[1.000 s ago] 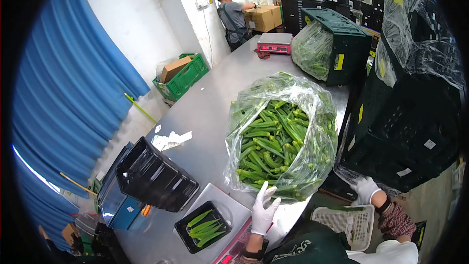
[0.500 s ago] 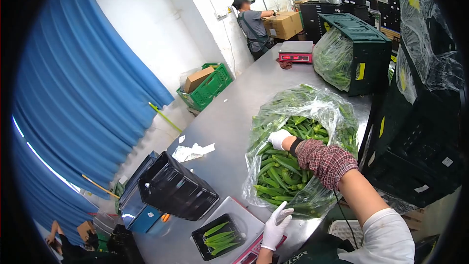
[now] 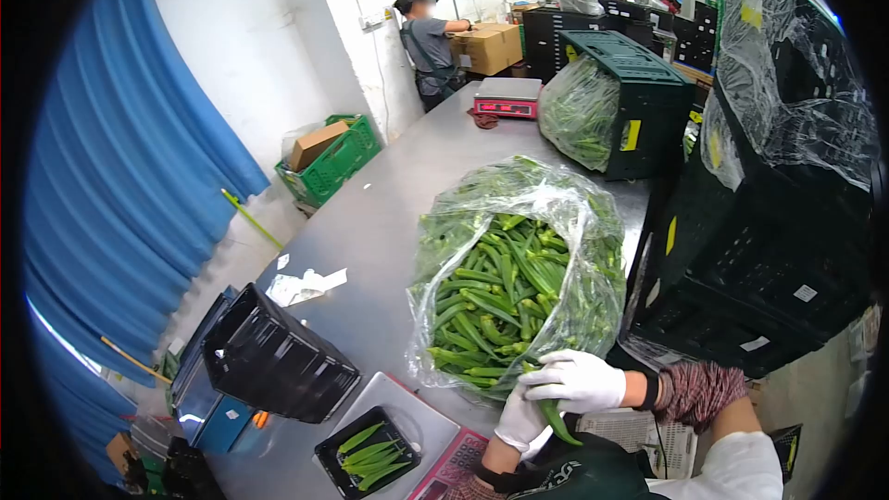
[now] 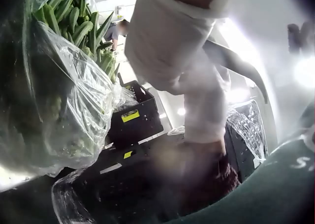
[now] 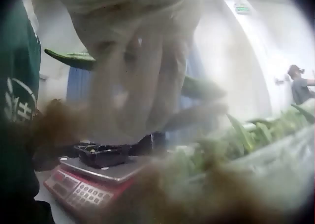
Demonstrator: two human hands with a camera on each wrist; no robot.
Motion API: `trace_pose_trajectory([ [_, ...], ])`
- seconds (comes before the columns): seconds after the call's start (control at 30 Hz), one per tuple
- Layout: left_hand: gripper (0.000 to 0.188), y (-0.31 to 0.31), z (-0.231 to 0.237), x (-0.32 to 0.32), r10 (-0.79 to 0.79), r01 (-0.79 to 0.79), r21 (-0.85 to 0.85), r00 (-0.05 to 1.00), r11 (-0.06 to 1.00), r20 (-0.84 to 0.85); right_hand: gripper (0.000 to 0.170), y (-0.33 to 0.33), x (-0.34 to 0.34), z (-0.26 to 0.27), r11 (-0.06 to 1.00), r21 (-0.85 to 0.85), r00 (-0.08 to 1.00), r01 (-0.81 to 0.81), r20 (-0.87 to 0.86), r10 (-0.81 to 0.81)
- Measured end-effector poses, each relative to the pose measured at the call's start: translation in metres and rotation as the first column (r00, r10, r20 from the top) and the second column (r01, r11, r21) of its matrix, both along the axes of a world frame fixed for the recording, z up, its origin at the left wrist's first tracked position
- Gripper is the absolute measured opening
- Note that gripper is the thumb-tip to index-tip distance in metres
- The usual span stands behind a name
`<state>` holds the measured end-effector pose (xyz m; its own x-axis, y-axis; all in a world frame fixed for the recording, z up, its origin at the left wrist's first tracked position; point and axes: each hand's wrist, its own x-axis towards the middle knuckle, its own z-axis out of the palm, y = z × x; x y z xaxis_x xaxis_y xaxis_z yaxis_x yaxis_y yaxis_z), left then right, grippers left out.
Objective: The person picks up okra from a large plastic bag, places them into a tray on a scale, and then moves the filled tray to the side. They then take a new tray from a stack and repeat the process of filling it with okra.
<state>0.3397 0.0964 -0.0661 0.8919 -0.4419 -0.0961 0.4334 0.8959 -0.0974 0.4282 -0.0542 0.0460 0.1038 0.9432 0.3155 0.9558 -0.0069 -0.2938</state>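
Note:
My white-gloved right hand (image 3: 579, 381) holds an okra pod (image 3: 558, 424) in front of the bag, its tapered end hanging below the fingers. In the right wrist view the okra (image 5: 71, 60) runs behind the glove's bent fingers. My left hand (image 3: 520, 421), also gloved, meets the right one at the pod; its fingertips are hidden, and I cannot tell whether they grip it. Just beyond both hands, a clear plastic bag (image 3: 602, 301) stands full of loose okra (image 3: 495, 306). On a scale (image 3: 435, 412) to the left, a black tray (image 3: 326, 452) holds several pods.
Stacked black trays (image 3: 278, 352) lie on the steel table (image 3: 389, 213), near paper scraps (image 3: 306, 287). A second scale (image 3: 507, 97) and a tipped crate (image 3: 648, 97) of bagged okra are at the back. Wrapped dark crates (image 3: 759, 250) rise on the right, above a white basket (image 3: 681, 440).
My right hand went from beside the crates into the bag, then came back with an okra pod to my left hand. The tray's pods look unchanged.

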Motion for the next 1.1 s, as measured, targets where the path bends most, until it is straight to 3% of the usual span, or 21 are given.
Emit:
trace_pose_trajectory([
  [0.03,0.042,-0.007,-0.003,0.0,0.059,-0.057,0.127,0.998,0.99,-0.012,0.05,-0.013,-0.01,-0.005,0.985,0.147,0.979,0.096,-0.19,-0.067],
  [0.1,0.045,-0.013,0.001,0.007,-0.043,0.041,0.079,0.999,0.996,0.021,0.035,-0.044,-0.025,0.004,0.91,0.261,0.843,0.321,-0.517,-0.149],
  [0.17,0.045,-0.01,0.003,0.007,-0.048,0.045,0.142,0.999,0.989,0.016,0.028,-0.076,-0.039,0.031,0.834,0.13,0.508,0.536,-0.838,-0.197],
  [0.23,0.049,-0.005,0.01,0.006,0.038,-0.04,0.113,0.999,0.993,0.022,0.033,-0.131,-0.021,0.023,0.913,-0.234,0.388,0.334,-0.849,-0.359],
  [0.27,0.049,-0.002,0.014,0.006,0.088,-0.075,0.217,0.995,0.973,-0.048,0.038,-0.142,-0.016,0.03,0.814,-0.539,0.575,0.217,-0.604,-0.553],
  [0.3,0.049,0.002,0.019,0.004,0.087,-0.074,0.218,0.995,0.973,-0.048,0.042,-0.152,-0.014,0.035,0.59,-0.789,0.747,0.171,-0.287,-0.6],
  [0.33,0.049,0.004,0.024,0.004,0.132,-0.119,0.229,0.99,0.966,-0.042,0.048,-0.156,-0.014,0.02,0.539,-0.79,0.838,0.292,-0.061,-0.543],
  [0.37,0.049,0.006,0.032,0.003,0.176,-0.163,0.24,0.984,0.957,-0.037,0.046,-0.149,-0.003,0.011,0.391,-0.823,0.829,0.413,0.163,-0.535],
  [0.43,0.049,0.01,0.035,0.003,0.204,-0.175,0.302,0.977,0.937,-0.066,0.042,-0.118,0.021,0.009,0.635,-0.543,0.793,0.549,0.101,-0.6],
  [0.47,0.049,0.016,0.017,0.003,0.196,-0.192,0.329,0.98,0.925,0.021,0.041,-0.096,0.035,0.001,0.679,-0.379,0.74,0.628,0.02,-0.673],
  [0.5,0.05,0.019,0.008,0.003,0.184,-0.212,0.355,0.977,0.91,0.11,0.039,-0.07,0.051,-0.01,0.685,-0.203,0.686,0.7,-0.076,-0.723],
  [0.57,0.05,0.02,0.021,-0.001,0.198,-0.205,0.454,0.978,0.867,0.064,0.037,-0.019,0.089,-0.035,0.6,-0.069,0.594,0.797,-0.09,-0.799],
  [0.73,0.045,0.034,0.026,-0.013,0.216,-0.217,0.569,0.974,0.793,0.071,0.033,0.036,0.125,-0.071,0.601,-0.116,0.59,0.791,-0.117,-0.799],
  [0.8,0.048,0.042,0.018,-0.017,0.217,-0.234,0.521,0.972,0.821,0.094,0.033,0.023,0.127,-0.073,0.7,-0.13,0.52,0.702,-0.578,-0.629],
  [0.87,0.049,0.039,0.029,-0.016,0.211,-0.19,0.542,0.977,0.819,0.024,0.032,0.008,0.116,-0.055,0.836,-0.075,0.279,0.544,-0.923,-0.264],
  [0.9,0.05,0.036,0.034,-0.015,0.199,-0.139,0.553,0.979,0.821,-0.048,0.031,-0.001,0.103,-0.036,0.893,-0.03,0.404,0.45,-0.885,-0.232],
  [0.93,0.053,0.037,0.035,-0.014,0.119,-0.113,0.412,0.993,0.904,0.013,0.032,-0.005,0.092,-0.023,0.96,-0.023,0.509,0.279,-0.844,-0.168],
  [0.97,0.053,0.034,0.041,-0.012,0.118,-0.111,0.408,0.993,0.906,0.01,0.033,-0.004,0.086,-0.016,0.994,-0.03,0.598,0.102,-0.797,-0.085],
  [1.03,0.054,0.026,0.057,-0.011,0.037,-0.039,0.421,0.999,0.906,0.012,0.033,0.003,0.08,-0.01,0.992,-0.041,0.713,-0.116,-0.699,0.055],
  [1.07,0.057,0.028,0.047,-0.012,0.018,-0.051,0.535,0.998,0.843,0.067,0.033,0.006,0.081,-0.002,0.979,-0.173,0.731,-0.104,-0.682,-0.043],
  [1.1,0.057,0.031,0.039,-0.009,0.02,-0.051,0.533,0.998,0.845,0.065,0.037,0.011,0.089,-0.01,0.997,-0.078,0.802,-0.015,-0.596,-0.034],
])
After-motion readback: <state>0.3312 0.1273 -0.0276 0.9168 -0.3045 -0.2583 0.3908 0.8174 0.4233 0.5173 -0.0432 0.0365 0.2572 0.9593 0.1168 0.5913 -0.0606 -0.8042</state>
